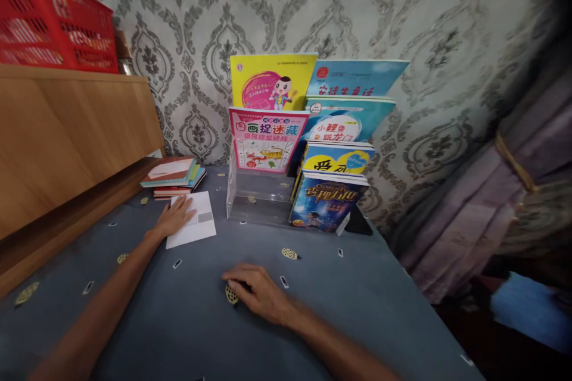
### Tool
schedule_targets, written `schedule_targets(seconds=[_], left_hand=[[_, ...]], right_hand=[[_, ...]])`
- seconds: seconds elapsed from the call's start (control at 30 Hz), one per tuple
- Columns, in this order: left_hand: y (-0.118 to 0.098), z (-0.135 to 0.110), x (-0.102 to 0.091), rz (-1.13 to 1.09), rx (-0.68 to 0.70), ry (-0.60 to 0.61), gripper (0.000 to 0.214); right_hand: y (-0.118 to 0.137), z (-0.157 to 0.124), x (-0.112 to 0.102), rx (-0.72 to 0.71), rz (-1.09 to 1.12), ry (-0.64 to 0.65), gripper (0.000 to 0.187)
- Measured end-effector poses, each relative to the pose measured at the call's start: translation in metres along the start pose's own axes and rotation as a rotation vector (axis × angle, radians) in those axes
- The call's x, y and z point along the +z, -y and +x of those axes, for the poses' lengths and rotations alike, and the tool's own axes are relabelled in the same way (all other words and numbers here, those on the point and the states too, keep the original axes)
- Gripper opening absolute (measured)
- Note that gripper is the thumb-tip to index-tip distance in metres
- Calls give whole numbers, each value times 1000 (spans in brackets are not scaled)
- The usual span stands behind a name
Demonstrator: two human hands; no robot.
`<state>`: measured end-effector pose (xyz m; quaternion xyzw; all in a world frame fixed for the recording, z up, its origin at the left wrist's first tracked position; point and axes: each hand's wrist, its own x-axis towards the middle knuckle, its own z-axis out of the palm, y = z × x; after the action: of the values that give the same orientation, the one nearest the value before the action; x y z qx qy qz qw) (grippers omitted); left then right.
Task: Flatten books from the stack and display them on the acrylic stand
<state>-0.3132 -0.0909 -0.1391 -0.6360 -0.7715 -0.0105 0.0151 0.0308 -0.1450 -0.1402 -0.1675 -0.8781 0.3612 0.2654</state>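
My left hand (176, 216) lies flat with its fingers stretched out on a white booklet (203, 229) at the left of the table. Just behind it is a small stack of books (174, 172). Near the middle of the table, my right hand (257, 290) rests on the cloth with fingers bent and thumb beside them; whatever might be between them does not show. Beyond both hands stands a clear stepped book rack (259, 214). It bears a pink picture book (268, 140), a yellow book (272, 80) and, on the right, several others, a dark blue book (328, 202) in front.
A wooden cabinet (75, 143) borders the table on the left, with a red plastic basket (58, 18) on top. Patterned wallpaper (192, 41) rises behind the rack. A dark flat object (358, 221) lies right of the rack. A curtain (469, 208) hangs past the table's right edge.
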Motion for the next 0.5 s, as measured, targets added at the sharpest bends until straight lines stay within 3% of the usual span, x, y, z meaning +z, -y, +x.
schedule_targets(seconds=[0.27,0.5], left_hand=[[-28,-32,0,72,-66,45,61],[-76,-68,-29,136,-37,29,60]], right_hand=[[-1,1,1,-6,-21,10,27],[-6,-2,4,-56,-59,-55,26]])
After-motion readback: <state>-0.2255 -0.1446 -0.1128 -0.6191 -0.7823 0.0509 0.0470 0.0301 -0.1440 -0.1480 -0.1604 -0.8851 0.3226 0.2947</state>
